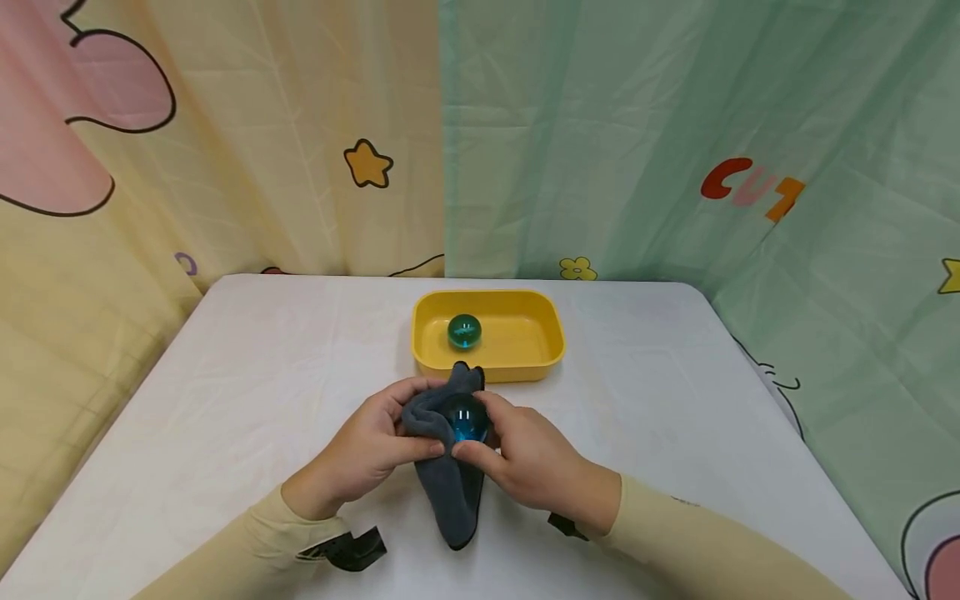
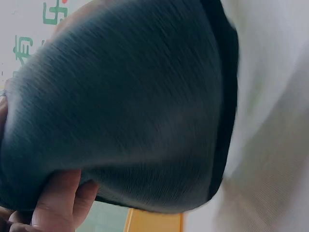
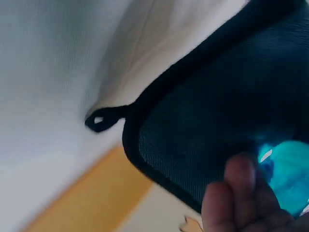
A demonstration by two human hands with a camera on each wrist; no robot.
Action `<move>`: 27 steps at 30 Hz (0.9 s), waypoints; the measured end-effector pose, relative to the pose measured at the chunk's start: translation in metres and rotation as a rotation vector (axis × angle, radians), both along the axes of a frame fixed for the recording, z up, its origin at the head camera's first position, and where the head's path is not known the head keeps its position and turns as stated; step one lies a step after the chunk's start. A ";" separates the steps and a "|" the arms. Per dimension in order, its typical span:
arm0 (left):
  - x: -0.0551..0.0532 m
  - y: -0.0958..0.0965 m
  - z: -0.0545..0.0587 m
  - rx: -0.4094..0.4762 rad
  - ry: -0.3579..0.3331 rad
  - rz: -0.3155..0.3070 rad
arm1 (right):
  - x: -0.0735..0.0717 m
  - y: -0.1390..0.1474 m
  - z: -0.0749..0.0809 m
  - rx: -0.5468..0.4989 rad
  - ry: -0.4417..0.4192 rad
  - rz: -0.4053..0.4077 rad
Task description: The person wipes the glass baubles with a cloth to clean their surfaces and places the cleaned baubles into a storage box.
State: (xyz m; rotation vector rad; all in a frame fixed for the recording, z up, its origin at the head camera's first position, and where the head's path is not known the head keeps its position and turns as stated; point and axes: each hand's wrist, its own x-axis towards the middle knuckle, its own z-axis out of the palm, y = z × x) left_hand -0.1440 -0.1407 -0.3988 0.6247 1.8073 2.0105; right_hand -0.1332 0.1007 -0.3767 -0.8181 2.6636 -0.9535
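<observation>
A clear blue-green glass ball (image 1: 466,417) sits against a dark grey cloth (image 1: 448,496) with black edging, held up between both hands over the near part of the table. My right hand (image 1: 528,450) grips the ball from the right, thumb in front and fingers behind. The left hand (image 1: 378,437) pinches the bunched cloth at the ball's left side. The right wrist view shows the ball (image 3: 289,174) bright turquoise beside the fingertips (image 3: 240,174), with the cloth (image 3: 207,111) behind. In the left wrist view the cloth (image 2: 125,96) hides most of the left hand and the ball.
Just beyond the hands stands a shallow yellow tray (image 1: 525,367), with a second blue-green glass ball (image 1: 464,332) in its left half. A white cloth covers the table (image 1: 300,333). Printed curtains (image 1: 585,125) hang behind and on both sides.
</observation>
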 end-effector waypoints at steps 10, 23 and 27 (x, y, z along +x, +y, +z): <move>-0.001 -0.004 -0.001 0.073 -0.019 -0.028 | -0.008 0.007 0.007 0.166 0.758 0.227; 0.001 -0.017 0.015 -0.191 0.151 0.142 | -0.017 0.005 0.016 -0.307 -0.076 0.032; 0.001 -0.043 0.035 -0.259 0.235 0.292 | -0.031 0.011 0.021 -0.282 -0.073 -0.046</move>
